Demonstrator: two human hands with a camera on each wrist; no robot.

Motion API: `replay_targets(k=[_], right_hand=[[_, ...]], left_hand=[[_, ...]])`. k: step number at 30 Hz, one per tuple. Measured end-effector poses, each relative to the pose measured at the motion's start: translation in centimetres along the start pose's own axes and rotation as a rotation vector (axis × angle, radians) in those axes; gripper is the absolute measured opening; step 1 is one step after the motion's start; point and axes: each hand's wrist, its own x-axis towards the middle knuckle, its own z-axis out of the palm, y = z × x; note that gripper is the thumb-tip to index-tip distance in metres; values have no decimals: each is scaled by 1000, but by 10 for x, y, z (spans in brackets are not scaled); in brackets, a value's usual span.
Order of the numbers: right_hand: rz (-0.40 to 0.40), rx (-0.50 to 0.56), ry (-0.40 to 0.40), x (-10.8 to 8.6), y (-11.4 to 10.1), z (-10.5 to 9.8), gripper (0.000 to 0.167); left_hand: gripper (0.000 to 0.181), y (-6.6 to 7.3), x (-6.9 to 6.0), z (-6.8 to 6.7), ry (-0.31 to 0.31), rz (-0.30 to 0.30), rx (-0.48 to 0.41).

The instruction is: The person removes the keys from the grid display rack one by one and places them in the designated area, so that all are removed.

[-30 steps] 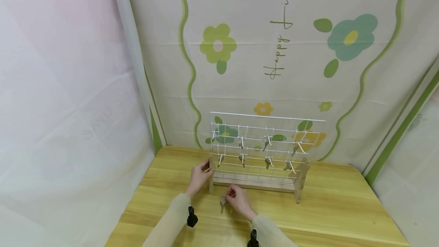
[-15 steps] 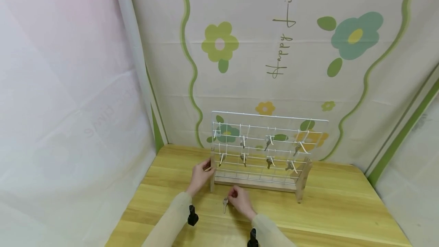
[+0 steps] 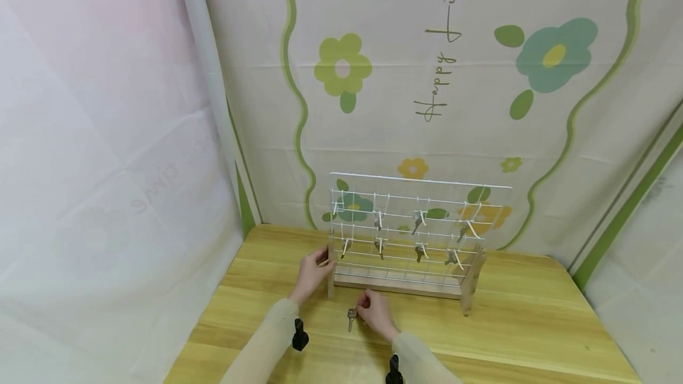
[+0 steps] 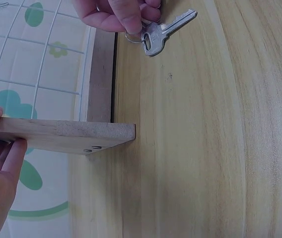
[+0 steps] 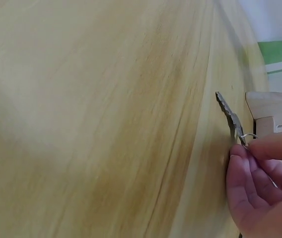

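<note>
My left hand (image 3: pixel 311 276) grips the left wooden upright (image 4: pixel 56 133) of a rack, thumb on one face and fingers on the other. In front of the rack, just over the table, my right hand (image 3: pixel 376 315) pinches the thin metal ring (image 5: pixel 250 135) of a silver key (image 4: pixel 156 38). The key (image 3: pixel 351 317) hangs blade down from the fingertips, left of the hand. White wire grid (image 3: pixel 421 182) forms the rack's face, with two rows of white hooks. Keys (image 3: pixel 420 253) hang on several of these; the top left hook (image 3: pixel 336 208) shows no key.
A wooden base bar (image 3: pixel 397 285) joins the rack's two uprights, the right upright (image 3: pixel 472 282) standing free of any hand. The wood-grain table (image 3: pixel 533 325) reaches a flower-printed cloth (image 3: pixel 395 123) behind. Another pale cloth (image 3: pixel 117 165) hangs at the left.
The key has turned a little on its ring, its face swinging round. Both hands keep their hold and hardly move. The head view has shifted slightly.
</note>
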Motion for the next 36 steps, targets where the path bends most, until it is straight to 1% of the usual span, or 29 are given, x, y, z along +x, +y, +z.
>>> replay_targets(k=[7, 13, 16, 21, 27, 30, 34, 36], right_hand=[[26, 14, -17, 0, -1, -3, 9], [46, 28, -27, -3, -1, -9, 12], [32, 32, -20, -4, -1, -15, 12], [6, 38, 1, -3, -4, -26, 13], [9, 78, 79, -1, -18, -46, 12], [42, 117, 106, 0, -29, -57, 12], [75, 158, 131, 2, -42, -72, 11], [70, 165, 142, 2, -49, -79, 10]], left_hand=[[48, 0, 0, 0, -4, -5, -6], [48, 0, -1, -1, -14, -22, -22], [48, 0, -1, -1, -10, -24, -18], [47, 0, 0, 0, -1, -17, 17], [46, 0, 0, 2, 6, -11, 33], [46, 1, 0, 1, 9, -9, 43], [46, 1, 0, -1, 8, -8, 28], [46, 1, 0, -2, 3, -2, 15]])
